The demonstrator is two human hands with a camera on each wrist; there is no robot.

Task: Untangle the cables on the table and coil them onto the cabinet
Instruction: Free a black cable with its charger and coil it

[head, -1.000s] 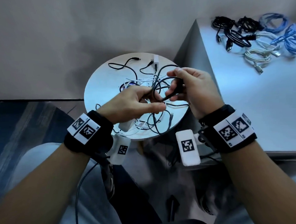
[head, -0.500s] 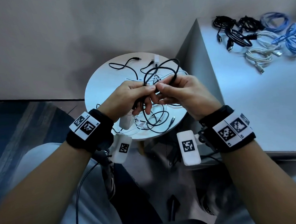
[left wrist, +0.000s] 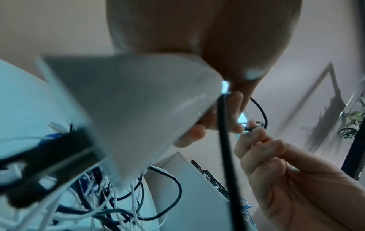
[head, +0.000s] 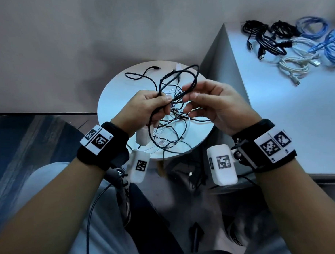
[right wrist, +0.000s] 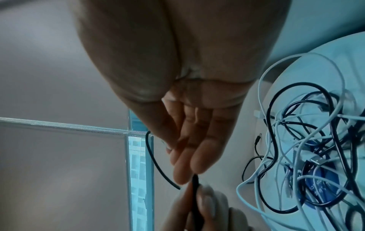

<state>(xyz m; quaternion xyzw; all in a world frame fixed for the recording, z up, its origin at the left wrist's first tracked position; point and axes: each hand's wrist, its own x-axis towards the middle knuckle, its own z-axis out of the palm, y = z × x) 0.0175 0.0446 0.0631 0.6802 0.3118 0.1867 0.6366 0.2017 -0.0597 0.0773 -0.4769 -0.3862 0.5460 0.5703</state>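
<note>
The left hand (head: pixel 143 106) clutches gathered loops of a black cable (head: pixel 180 77) above the middle of the round tabletop (head: pixel 112 102), its tail trailing down into the tangle (head: pixel 168 130) lying there. The right hand (head: pixel 217 104) pinches the same cable lightly between thumb and fingertips. Coiling seems under way; next, feed another loop leftward, then carry it right to the cabinet (head: pixel 288 122), beside the coils (head: pixel 293 46) at its far edge.

Cables on a table, with a cabinet to its right

A cable tangle (head: pixel 168 125) lies on the round table (head: pixel 114 102); coiled cables (head: pixel 293 44) sit at the cabinet's (head: pixel 295 122) far end.
</note>
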